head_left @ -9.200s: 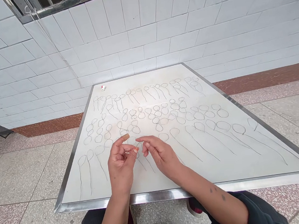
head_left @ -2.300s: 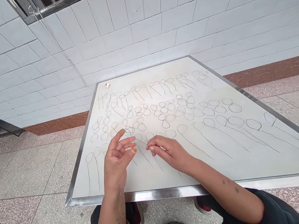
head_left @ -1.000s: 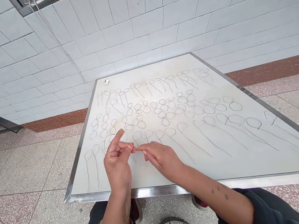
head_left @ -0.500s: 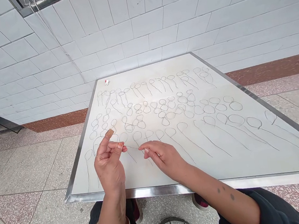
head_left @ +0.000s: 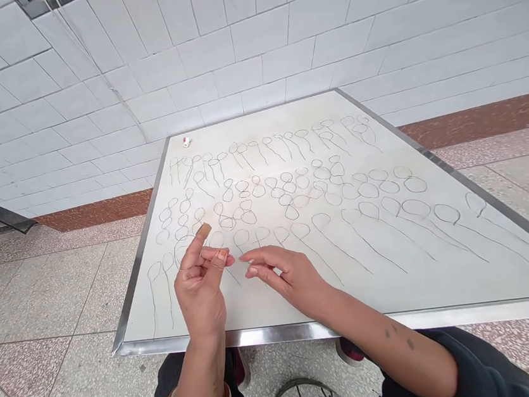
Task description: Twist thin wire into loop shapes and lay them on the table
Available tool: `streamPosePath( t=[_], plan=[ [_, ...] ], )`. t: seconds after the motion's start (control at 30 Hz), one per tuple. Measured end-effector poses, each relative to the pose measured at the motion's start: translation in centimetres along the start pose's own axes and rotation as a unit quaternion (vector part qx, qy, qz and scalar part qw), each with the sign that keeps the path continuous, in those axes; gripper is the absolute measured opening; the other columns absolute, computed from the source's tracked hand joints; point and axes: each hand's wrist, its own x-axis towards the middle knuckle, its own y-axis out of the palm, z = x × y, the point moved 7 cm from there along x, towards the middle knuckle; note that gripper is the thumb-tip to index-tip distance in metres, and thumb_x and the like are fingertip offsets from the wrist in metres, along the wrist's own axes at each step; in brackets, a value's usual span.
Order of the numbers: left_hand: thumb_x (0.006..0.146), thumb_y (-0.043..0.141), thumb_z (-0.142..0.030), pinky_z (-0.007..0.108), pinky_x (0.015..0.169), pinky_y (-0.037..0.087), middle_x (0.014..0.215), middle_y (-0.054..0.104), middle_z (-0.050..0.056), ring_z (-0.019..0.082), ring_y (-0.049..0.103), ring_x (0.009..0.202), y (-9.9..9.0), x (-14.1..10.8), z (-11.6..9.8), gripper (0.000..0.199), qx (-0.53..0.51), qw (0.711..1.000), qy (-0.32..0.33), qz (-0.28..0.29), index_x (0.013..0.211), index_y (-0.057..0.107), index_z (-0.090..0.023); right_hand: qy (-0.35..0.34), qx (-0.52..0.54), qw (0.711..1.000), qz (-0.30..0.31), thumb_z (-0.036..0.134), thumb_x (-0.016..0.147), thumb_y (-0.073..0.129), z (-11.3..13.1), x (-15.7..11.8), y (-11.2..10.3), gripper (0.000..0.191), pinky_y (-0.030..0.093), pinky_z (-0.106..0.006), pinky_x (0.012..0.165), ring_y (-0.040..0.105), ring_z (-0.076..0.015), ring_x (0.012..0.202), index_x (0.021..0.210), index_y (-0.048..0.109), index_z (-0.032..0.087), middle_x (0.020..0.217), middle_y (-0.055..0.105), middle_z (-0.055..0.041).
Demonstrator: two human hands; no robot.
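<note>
Wire loops [head_left: 457,222], likely light, springy and best taken at their necks to spare their shape, lay across the counter [head_left: 268,313] as the left hand [head_left: 200,301] pinched, its hold unclear, beside an unclenched right hand [head_left: 297,279].

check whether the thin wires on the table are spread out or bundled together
Spread out: the wires lie in several rows across the white tabletop, many with bare surface between them.

The worktop [head_left: 277,312] is off-white with a silver-grey metal rim [head_left: 280,334]. Beyond it, white rectangular wall tiles [head_left: 257,46] show grey joints above a mottled reddish-brown stone skirting [head_left: 485,121]; below it, the speckled terrazzo floor [head_left: 42,389] mixes grey and pink.
</note>
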Motion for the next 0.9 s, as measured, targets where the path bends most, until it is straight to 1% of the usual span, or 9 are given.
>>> streamPosePath(
  t=[0.1,0.2,0.3,0.43,0.6,0.67,0.77,0.9],
  plan=[
    [0.075,0.075,-0.021,0.028,0.086,0.049,0.072,0.065,-0.003,0.012,0.063,0.073,0.5,-0.1,0.3,0.046,0.001,0.999,-0.018,0.032,0.121,0.067,-0.024,0.007,0.000,1.000,0.004,0.026,0.098,0.045,-0.2,-0.1,0.2,0.023,0.050,-0.026,0.069,0.065,-0.0132,0.076,0.110,0.064,0.026,0.078,0.071,0.0021],
    [0.075,0.075,-0.022,0.028,0.085,0.049,0.071,0.064,-0.003,0.012,0.062,0.073,0.7,-0.1,0.5,0.047,0.003,0.999,-0.024,0.042,0.122,0.067,-0.025,-0.006,-0.023,1.000,-0.004,0.023,0.098,0.043,-0.1,-0.1,0.1,0.024,0.048,-0.025,0.065,0.063,-0.0123,0.069,0.107,0.065,0.025,0.071,0.067,0.0027],
    [0.075,0.076,-0.022,0.028,0.083,0.049,0.069,0.064,-0.003,0.011,0.062,0.071,0.8,-0.1,0.6,0.047,0.000,0.999,-0.025,0.042,0.121,0.067,-0.025,-0.027,-0.051,0.998,-0.015,0.023,0.098,0.043,0.0,-0.1,0.0,0.022,0.047,-0.025,0.066,0.062,-0.0128,0.071,0.105,0.064,0.024,0.071,0.067,0.0021],
    [0.075,0.075,-0.021,0.026,0.082,0.049,0.069,0.064,-0.004,0.011,0.062,0.071,1.1,-0.2,0.8,0.048,-0.009,0.998,-0.030,0.057,0.122,0.067,-0.026,-0.038,-0.072,0.996,-0.019,0.020,0.097,0.044,-0.1,-0.1,0.1,0.021,0.046,-0.026,0.067,0.061,-0.0140,0.073,0.102,0.064,0.023,0.072,0.068,0.0014],
    [0.076,0.075,-0.020,0.025,0.081,0.050,0.070,0.063,-0.004,0.010,0.062,0.071,1.1,-0.2,0.8,0.047,-0.015,0.997,-0.033,0.065,0.121,0.067,-0.028,-0.053,-0.066,0.996,-0.033,0.020,0.096,0.045,-0.1,-0.3,-0.1,0.019,0.044,-0.026,0.065,0.058,-0.0142,0.071,0.097,0.063,0.023,0.069,0.065,0.0017],
    [0.076,0.074,-0.021,0.026,0.082,0.050,0.070,0.063,-0.003,0.011,0.062,0.072,1.2,-0.2,0.8,0.046,-0.009,0.997,-0.037,0.070,0.122,0.066,-0.028,-0.045,-0.052,0.997,-0.025,0.020,0.096,0.044,-0.2,-0.3,-0.1,0.019,0.045,-0.026,0.065,0.058,-0.0142,0.071,0.096,0.063,0.024,0.070,0.065,0.0013],
    [0.077,0.073,-0.022,0.028,0.082,0.051,0.070,0.064,-0.003,0.012,0.062,0.073,1.4,-0.2,0.9,0.048,-0.001,0.996,-0.044,0.084,0.124,0.065,-0.028,-0.013,-0.002,1.000,-0.005,0.024,0.096,0.045,-0.3,-0.2,0.1,0.016,0.045,-0.025,0.064,0.059,-0.0139,0.073,0.094,0.061,0.024,0.075,0.066,0.0007],
    [0.074,0.075,-0.022,0.028,0.082,0.052,0.074,0.066,-0.002,0.012,0.063,0.075,1.7,-0.3,1.2,0.052,-0.009,0.992,-0.063,0.105,0.125,0.064,-0.028,0.022,0.047,0.999,-0.005,0.029,0.097,0.047,-0.3,-0.1,0.1,0.017,0.045,-0.023,0.061,0.058,-0.0115,0.066,0.087,0.060,0.024,0.071,0.064,0.0026]
  ],
)
